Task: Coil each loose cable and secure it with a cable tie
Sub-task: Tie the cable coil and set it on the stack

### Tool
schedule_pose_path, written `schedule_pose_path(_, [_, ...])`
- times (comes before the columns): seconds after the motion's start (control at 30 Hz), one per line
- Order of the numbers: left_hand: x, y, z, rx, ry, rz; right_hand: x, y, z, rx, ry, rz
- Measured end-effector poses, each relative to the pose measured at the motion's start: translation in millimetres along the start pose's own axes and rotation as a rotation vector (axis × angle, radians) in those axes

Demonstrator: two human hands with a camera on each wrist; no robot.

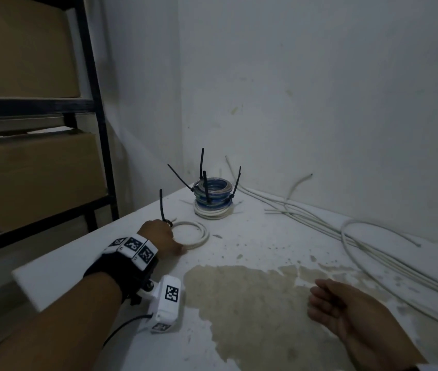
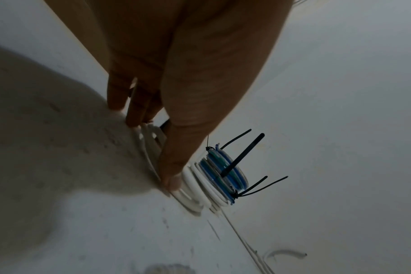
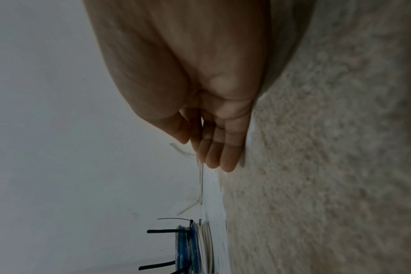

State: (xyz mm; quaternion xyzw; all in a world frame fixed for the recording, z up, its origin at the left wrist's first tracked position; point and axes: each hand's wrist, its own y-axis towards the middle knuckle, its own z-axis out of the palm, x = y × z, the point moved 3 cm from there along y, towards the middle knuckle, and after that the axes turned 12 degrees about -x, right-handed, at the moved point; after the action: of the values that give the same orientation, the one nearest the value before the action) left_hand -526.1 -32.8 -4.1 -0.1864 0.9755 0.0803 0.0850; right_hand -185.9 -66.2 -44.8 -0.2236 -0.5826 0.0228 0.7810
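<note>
Stained white tabletop (image 1: 266,263): my workspace. Uncoiled white cables (image 1: 373,253) lie right, awaiting coiling. Finished stack of tied coils (image 1: 213,199) stands clear. My left hand (image 1: 159,236) pins the flat white cable coil (image 1: 195,234), black cable tie (image 1: 163,207) upright. My right hand (image 1: 346,311) rests relaxed, empty.

A white cable coil (image 1: 192,234) is seen under the fingers of the left hand (image 1: 159,236), with a black cable tie (image 1: 162,207) standing up from it. Beyond that hand, a stack of coils (image 1: 213,198) is banded white at the bottom and blue, green and grey above, with black ties around it. Black-and-white square markers are printed on the white wristband (image 1: 132,247) behind the left hand. White loose cables (image 1: 373,242) are laid beyond the right hand (image 1: 346,309), which rests on a tan, mottled stain (image 1: 252,303) across the white table (image 1: 239,236).
</note>
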Motion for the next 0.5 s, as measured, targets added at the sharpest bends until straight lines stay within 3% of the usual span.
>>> schedule_pose_path(0.33, [5.7, -3.8, -5.8, 0.011, 0.015, -0.065, -1.9, 2.8, -2.1, 0.032, 0.07, 0.018])
schedule_pose_path(0.5, [12.2, -9.3, -11.1, -0.028, -0.171, -0.116, -1.9, 0.9, -2.4, 0.021, 0.088, 0.038])
